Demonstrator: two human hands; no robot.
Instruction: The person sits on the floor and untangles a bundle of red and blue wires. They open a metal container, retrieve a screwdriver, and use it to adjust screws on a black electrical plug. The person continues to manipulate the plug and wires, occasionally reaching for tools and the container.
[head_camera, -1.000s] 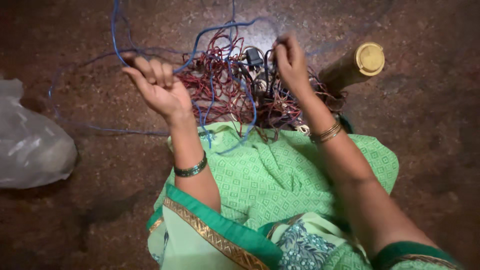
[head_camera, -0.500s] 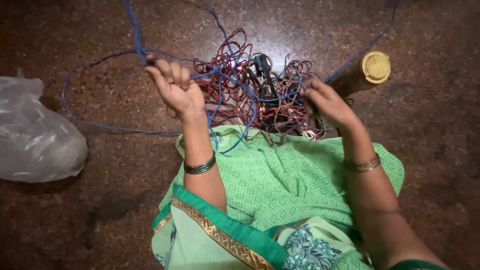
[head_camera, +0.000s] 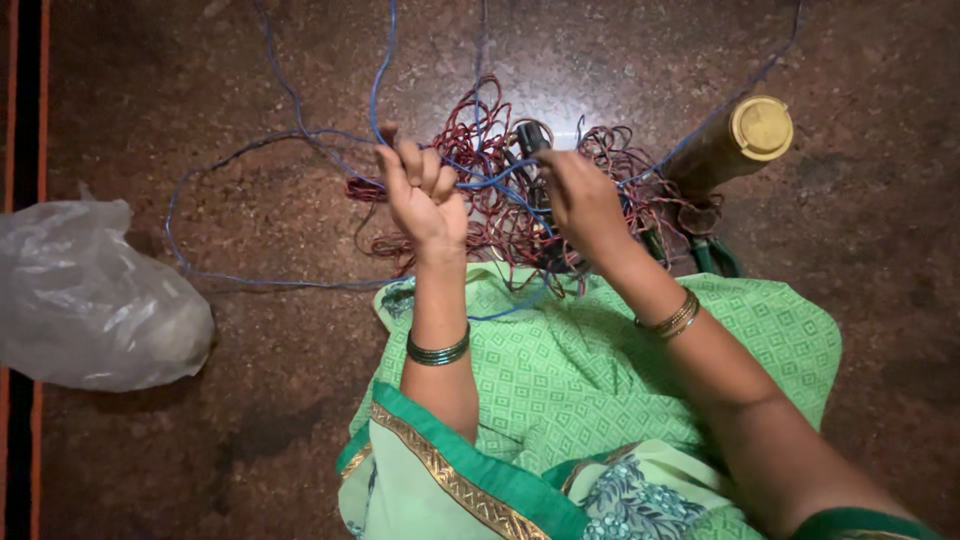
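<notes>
I sit on a dark brown speckled stone floor (head_camera: 200, 450) that fills the whole view, with no wall or furniture showing. A pale patch of light (head_camera: 590, 110) shines off the polished stone ahead of me. Along my left edge runs a black band (head_camera: 27, 100) bordered by thin orange lines (head_camera: 8, 100), and the floor darkens toward the corners.

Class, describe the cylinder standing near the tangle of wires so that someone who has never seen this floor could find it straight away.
Start at the heap of red wire on the dark speckled floor, just beyond the green cloth. Look to the heap's right edge, past the right hand: there stands the brown cylinder, leaning. Its round yellow cap and rigid, thick body set it apart from the thin wires around it.
</notes>
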